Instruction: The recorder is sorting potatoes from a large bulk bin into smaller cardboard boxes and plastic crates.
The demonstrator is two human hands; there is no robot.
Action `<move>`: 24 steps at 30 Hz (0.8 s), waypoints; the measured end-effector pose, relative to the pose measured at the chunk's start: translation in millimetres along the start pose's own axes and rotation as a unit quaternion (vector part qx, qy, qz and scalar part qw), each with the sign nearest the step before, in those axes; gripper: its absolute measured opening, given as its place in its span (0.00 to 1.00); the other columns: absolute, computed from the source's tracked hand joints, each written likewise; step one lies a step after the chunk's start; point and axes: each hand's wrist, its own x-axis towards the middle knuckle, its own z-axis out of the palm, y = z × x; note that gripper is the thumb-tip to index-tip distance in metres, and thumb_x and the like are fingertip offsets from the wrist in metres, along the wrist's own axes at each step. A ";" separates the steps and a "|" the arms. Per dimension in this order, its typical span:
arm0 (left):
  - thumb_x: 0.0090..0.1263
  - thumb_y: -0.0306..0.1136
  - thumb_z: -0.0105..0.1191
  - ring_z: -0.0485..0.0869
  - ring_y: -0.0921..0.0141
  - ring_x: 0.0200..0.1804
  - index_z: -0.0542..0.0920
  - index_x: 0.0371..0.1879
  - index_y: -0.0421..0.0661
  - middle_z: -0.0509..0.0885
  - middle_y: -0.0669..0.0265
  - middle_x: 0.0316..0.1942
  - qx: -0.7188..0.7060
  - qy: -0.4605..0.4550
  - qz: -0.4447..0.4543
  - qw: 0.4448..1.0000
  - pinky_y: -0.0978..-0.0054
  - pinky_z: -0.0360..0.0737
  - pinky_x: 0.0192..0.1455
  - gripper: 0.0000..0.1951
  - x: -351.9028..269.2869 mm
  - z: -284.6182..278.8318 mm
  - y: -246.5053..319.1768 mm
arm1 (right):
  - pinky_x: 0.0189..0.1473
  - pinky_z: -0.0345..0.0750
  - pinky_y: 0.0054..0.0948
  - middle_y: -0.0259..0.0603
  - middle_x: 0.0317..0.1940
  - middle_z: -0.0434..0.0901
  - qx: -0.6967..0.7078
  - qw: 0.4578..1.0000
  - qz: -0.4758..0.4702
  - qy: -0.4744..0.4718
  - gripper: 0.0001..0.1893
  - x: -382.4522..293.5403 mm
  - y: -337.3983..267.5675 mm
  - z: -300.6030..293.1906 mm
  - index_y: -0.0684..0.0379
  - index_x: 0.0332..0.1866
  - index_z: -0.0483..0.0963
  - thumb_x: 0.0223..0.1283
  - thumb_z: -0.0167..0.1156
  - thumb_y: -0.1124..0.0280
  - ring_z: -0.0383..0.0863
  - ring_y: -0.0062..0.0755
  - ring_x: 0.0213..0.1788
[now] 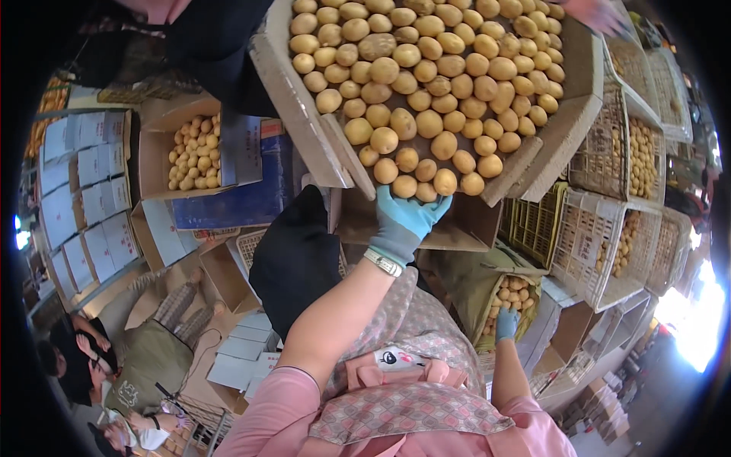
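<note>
Many round yellow-brown potatoes [429, 123] lie spread over a sorting table with wooden side boards [302, 114]. At the table's narrow front opening, my left hand [408, 214], in a blue and grey glove, reaches up with its fingers at the front potatoes; whether it grips one cannot be told. Under the opening stands an open cardboard box [474, 225]. To the lower right, my right hand [506, 324], in a blue glove, touches potatoes [514, 294] inside an open green sack [485, 274]. Its fingertips are partly hidden there.
Plastic crates [588, 245] of potatoes are stacked at the right. At the left, a cardboard box [154, 148] holds potatoes beside a blue container [228, 205]; further left are stacked cartons [85, 200]. A co-worker's hand [597, 17] is at the table's far right; other people sit at the lower left.
</note>
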 end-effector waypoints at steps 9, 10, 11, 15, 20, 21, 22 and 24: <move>0.77 0.62 0.42 0.65 0.59 0.79 0.67 0.78 0.54 0.68 0.63 0.79 0.014 -0.105 -0.039 0.994 0.54 0.60 0.81 0.35 19.5 -27.2 -2.5 | 0.70 0.74 0.47 0.48 0.65 0.80 0.276 0.746 -0.566 0.218 0.23 -49.5 -454.7 -334.6 0.59 0.66 0.78 0.65 0.63 0.74 0.78 0.54 0.67; 0.78 0.62 0.41 0.65 0.59 0.79 0.67 0.78 0.54 0.68 0.65 0.79 0.003 -0.082 -0.001 0.997 0.55 0.61 0.81 0.35 23.9 -26.1 -7.1 | 0.72 0.71 0.49 0.47 0.66 0.78 0.220 0.728 -0.604 0.237 0.24 -39.0 -479.7 -339.5 0.58 0.67 0.77 0.64 0.64 0.73 0.76 0.54 0.69; 0.78 0.61 0.40 0.65 0.60 0.79 0.67 0.79 0.54 0.67 0.66 0.80 -0.008 -0.057 0.036 0.998 0.56 0.62 0.81 0.35 24.7 -26.4 -12.3 | 0.73 0.69 0.51 0.46 0.68 0.77 0.163 0.708 -0.638 0.254 0.25 -32.6 -494.8 -342.9 0.57 0.68 0.76 0.64 0.64 0.72 0.73 0.55 0.71; 0.81 0.59 0.39 0.66 0.58 0.78 0.67 0.79 0.54 0.68 0.65 0.79 0.056 0.021 0.047 0.997 0.55 0.65 0.80 0.33 3.6 -0.8 -12.1 | 0.66 0.75 0.49 0.48 0.60 0.82 0.219 0.708 -0.613 0.273 0.22 -14.2 -449.5 -325.2 0.60 0.62 0.78 0.62 0.66 0.76 0.80 0.55 0.61; 0.80 0.57 0.46 0.67 0.54 0.78 0.69 0.76 0.53 0.70 0.62 0.77 0.057 -0.070 0.035 0.995 0.38 0.67 0.78 0.31 -0.5 -5.8 -0.1 | 0.68 0.75 0.46 0.43 0.58 0.84 0.138 0.836 -0.519 0.112 0.26 -27.2 -333.4 -226.7 0.56 0.64 0.78 0.60 0.70 0.64 0.83 0.45 0.58; 0.80 0.57 0.46 0.67 0.54 0.78 0.69 0.76 0.53 0.70 0.62 0.77 0.056 -0.067 0.033 0.996 0.38 0.67 0.78 0.31 -0.3 -7.1 -0.7 | 0.73 0.70 0.45 0.40 0.61 0.82 0.027 0.824 -0.547 0.146 0.26 -25.2 -330.7 -208.5 0.52 0.67 0.75 0.62 0.65 0.62 0.81 0.43 0.61; 0.80 0.57 0.46 0.67 0.53 0.78 0.69 0.76 0.53 0.70 0.61 0.77 0.060 -0.069 0.027 0.995 0.38 0.66 0.78 0.31 -0.3 -5.8 -2.4 | 0.72 0.71 0.44 0.39 0.61 0.82 -0.012 0.824 -0.553 0.123 0.24 -10.3 -318.1 -172.8 0.50 0.66 0.76 0.64 0.62 0.65 0.82 0.43 0.61; 0.79 0.57 0.46 0.67 0.53 0.78 0.69 0.76 0.52 0.69 0.60 0.77 0.057 -0.057 0.032 0.996 0.37 0.66 0.78 0.32 -1.3 -1.1 -3.2 | 0.71 0.71 0.43 0.38 0.62 0.82 -0.047 0.820 -0.562 0.100 0.23 6.6 -310.2 -145.4 0.49 0.66 0.76 0.66 0.58 0.68 0.82 0.43 0.60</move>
